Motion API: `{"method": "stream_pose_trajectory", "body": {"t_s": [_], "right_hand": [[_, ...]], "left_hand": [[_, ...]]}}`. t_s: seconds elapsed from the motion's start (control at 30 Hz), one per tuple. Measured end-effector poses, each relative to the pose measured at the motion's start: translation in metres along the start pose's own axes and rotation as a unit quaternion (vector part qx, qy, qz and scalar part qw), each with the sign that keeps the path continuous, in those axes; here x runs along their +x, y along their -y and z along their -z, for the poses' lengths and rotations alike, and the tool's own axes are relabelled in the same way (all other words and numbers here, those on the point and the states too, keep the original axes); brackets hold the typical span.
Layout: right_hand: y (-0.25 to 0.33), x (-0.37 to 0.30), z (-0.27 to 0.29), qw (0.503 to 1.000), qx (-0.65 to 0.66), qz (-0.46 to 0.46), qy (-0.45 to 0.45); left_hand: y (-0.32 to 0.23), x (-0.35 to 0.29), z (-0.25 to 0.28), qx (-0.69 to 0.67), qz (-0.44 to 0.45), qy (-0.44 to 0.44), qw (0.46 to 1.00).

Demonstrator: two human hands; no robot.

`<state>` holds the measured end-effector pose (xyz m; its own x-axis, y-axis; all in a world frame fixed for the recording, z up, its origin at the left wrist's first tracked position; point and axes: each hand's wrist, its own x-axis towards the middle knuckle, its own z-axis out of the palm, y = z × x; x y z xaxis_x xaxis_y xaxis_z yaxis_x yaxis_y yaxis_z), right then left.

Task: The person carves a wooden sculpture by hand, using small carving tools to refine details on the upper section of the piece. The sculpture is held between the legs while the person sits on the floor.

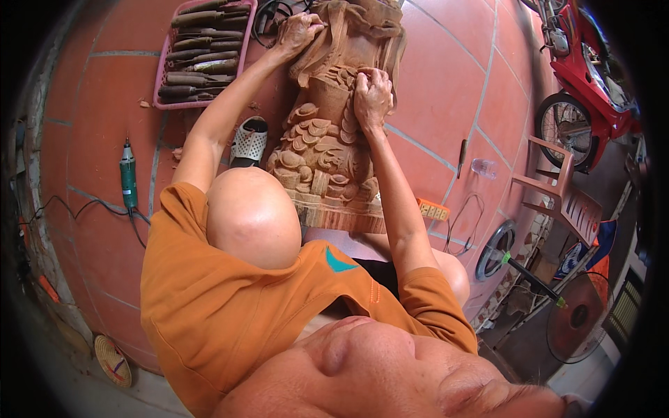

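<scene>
A carved brown wooden statue (327, 139) lies on the tiled floor in front of me, its flat base toward my body and its far end cut off by the upper rim. My left hand (301, 33) rests at the far left edge of the carving, thumb and fingers pinched together. Against the statue's right side, my right hand (374, 97) is closed with its fingers curled on the carved surface. Whatever either hand may hold is too small or hidden to make out. Loose wood grains speckle the carved folds.
A pink basket (159, 70) of chisels stands left of the statue. Nearby are a green rotary tool (128, 174) with its cable, an orange power strip (433, 209), a chisel (462, 157) and a plastic cup (483, 168). Farther right are a plastic chair (557, 182), fan (578, 317) and red motorbike (592, 59).
</scene>
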<state>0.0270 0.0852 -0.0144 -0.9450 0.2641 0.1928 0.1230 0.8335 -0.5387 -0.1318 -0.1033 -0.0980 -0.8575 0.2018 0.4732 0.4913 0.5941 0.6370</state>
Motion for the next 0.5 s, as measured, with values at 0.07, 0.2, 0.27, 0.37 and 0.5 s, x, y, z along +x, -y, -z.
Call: {"method": "stream_pose_trajectory", "body": {"t_s": [0.07,0.2,0.27,0.37,0.5], "right_hand": [[-0.001,-0.001,0.000,1.000,-0.005,-0.004,0.002],[-0.001,-0.002,0.002,1.000,0.000,-0.006,-0.001],[-0.002,-0.002,0.001,1.000,-0.001,-0.006,-0.004],[-0.001,-0.002,0.001,1.000,-0.004,-0.006,-0.007],[0.003,-0.002,0.002,1.000,0.006,-0.002,-0.003]], "left_hand": [[-0.001,-0.014,0.004,0.010,0.001,0.013,1.000],[-0.016,-0.042,0.026,0.012,0.022,0.068,0.997],[-0.019,-0.048,0.030,-0.008,0.038,0.067,0.997],[-0.018,-0.044,0.030,0.011,0.025,0.060,0.998],[-0.010,-0.005,0.012,0.038,-0.008,0.027,0.999]]}}
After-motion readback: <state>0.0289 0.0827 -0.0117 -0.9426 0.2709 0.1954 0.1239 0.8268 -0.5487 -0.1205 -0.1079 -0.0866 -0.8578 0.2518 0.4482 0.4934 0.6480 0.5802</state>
